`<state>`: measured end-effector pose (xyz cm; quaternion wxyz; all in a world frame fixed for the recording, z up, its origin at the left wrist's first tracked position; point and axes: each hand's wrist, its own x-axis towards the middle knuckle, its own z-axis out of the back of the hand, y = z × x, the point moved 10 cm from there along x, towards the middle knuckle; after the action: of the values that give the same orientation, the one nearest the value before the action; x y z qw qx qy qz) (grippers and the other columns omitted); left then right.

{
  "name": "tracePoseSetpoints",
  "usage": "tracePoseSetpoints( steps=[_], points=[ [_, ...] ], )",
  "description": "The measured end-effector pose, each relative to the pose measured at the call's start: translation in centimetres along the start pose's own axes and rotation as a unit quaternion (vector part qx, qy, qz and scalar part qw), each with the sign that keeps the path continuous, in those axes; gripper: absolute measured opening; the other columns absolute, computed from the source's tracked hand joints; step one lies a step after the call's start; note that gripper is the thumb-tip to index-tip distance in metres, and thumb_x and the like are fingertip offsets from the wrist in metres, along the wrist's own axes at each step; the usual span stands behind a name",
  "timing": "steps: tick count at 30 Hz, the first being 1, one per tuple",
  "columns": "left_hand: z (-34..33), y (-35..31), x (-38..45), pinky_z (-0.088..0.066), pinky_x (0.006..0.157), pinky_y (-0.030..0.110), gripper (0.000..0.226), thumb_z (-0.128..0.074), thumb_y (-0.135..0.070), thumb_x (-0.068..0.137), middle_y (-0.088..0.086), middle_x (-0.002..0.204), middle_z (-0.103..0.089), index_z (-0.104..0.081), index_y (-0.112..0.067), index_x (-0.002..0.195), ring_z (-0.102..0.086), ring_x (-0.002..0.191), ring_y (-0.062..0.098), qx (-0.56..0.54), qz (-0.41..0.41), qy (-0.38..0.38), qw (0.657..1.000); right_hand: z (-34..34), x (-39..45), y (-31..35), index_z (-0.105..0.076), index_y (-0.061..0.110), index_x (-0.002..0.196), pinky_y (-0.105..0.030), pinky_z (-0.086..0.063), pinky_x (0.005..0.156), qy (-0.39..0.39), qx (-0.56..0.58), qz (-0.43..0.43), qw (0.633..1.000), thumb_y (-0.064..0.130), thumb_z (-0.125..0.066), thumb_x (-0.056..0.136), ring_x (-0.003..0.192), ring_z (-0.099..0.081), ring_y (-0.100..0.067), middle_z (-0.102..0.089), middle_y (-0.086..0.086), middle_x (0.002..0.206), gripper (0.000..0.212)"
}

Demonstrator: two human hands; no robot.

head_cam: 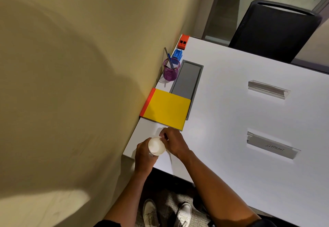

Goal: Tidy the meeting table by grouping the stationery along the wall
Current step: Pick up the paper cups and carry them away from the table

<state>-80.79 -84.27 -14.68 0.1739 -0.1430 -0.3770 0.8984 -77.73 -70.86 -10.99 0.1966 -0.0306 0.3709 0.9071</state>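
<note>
My left hand (143,157) grips a white paper cup (156,145) from below, over the near corner of the white table (231,116) by the wall. My right hand (173,142) pinches the cup's rim with its fingers. Along the wall lie a yellow notepad with a red spine (166,109), a purple mesh pen holder with pens (171,69), a blue item (177,54) and a red item (183,42).
A grey cable hatch (187,81) is set into the table beside the pen holder. Two clear name-card stands (268,89) (272,146) sit on the right; the nearer reads "ELEPHANT". A black chair (274,31) stands at the far end. The beige wall (71,84) borders the left.
</note>
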Motion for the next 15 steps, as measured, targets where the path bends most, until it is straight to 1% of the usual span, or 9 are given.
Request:
tracePoseSetpoints(
  steps=[3,5,8,10,12,15],
  points=[
    [0.0,-0.3,0.1,-0.053,0.094,0.042,0.073,-0.09,-0.031,0.06,0.008,0.119,-0.068,-0.061,-0.011,0.123,-0.062,0.109,0.026,-0.004,-0.002,-0.005,1.0,-0.1,0.1,-0.1,-0.066,0.008,0.097,-0.037,-0.051,0.08,-0.003,-0.002,-0.005,1.0,0.016,-0.057,0.092,0.092,-0.059,-0.024,-0.068,-0.009,0.101,0.013],
    [0.2,-0.4,0.3,-0.054,0.091,0.041,0.07,-0.091,-0.03,0.059,0.009,0.115,-0.07,-0.063,-0.009,0.119,-0.064,0.105,0.027,-0.005,-0.006,-0.011,1.0,0.1,0.2,-0.3,-0.065,0.008,0.098,-0.038,-0.052,0.079,-0.009,0.004,-0.009,1.0,0.016,-0.057,0.093,0.091,-0.06,-0.024,-0.068,-0.009,0.101,0.013],
    [0.6,-0.5,0.6,-0.058,0.078,0.039,0.059,-0.093,-0.024,0.054,0.013,0.098,-0.074,-0.068,-0.006,0.104,-0.07,0.09,0.031,0.001,-0.024,-0.032,0.999,0.9,0.3,-0.3,-0.062,0.008,0.104,-0.031,-0.049,0.075,-0.025,0.019,-0.001,1.0,0.018,-0.057,0.094,0.09,-0.061,-0.025,-0.068,-0.01,0.102,0.014],
    [0.7,-0.1,0.8,-0.058,0.073,0.038,0.055,-0.094,-0.02,0.052,0.013,0.091,-0.074,-0.068,-0.005,0.098,-0.07,0.084,0.032,-0.005,-0.013,-0.042,0.999,1.8,0.3,-0.2,-0.059,0.01,0.108,-0.03,-0.048,0.074,-0.039,0.044,0.003,0.998,0.02,-0.054,0.096,0.09,-0.061,-0.025,-0.068,-0.01,0.102,0.016],
    [0.9,0.7,1.0,-0.057,0.076,0.041,0.059,-0.093,-0.018,0.052,0.014,0.096,-0.074,-0.067,-0.006,0.103,-0.068,0.09,0.034,-0.022,0.018,-0.049,0.998,2.8,0.2,-0.3,-0.058,0.012,0.109,-0.031,-0.051,0.075,-0.062,0.082,-0.004,0.995,0.021,-0.054,0.097,0.088,-0.06,-0.021,-0.068,-0.008,0.103,0.015],
    [0.7,1.6,1.3,-0.055,0.086,0.046,0.068,-0.093,-0.02,0.054,0.014,0.108,-0.071,-0.062,-0.007,0.113,-0.066,0.1,0.034,-0.053,0.061,-0.057,0.995,4.3,-0.1,-0.8,-0.058,0.015,0.109,-0.019,-0.049,0.071,-0.11,0.124,-0.023,0.986,0.021,-0.057,0.095,0.084,-0.058,-0.011,-0.066,-0.001,0.099,0.015]
  ],
)
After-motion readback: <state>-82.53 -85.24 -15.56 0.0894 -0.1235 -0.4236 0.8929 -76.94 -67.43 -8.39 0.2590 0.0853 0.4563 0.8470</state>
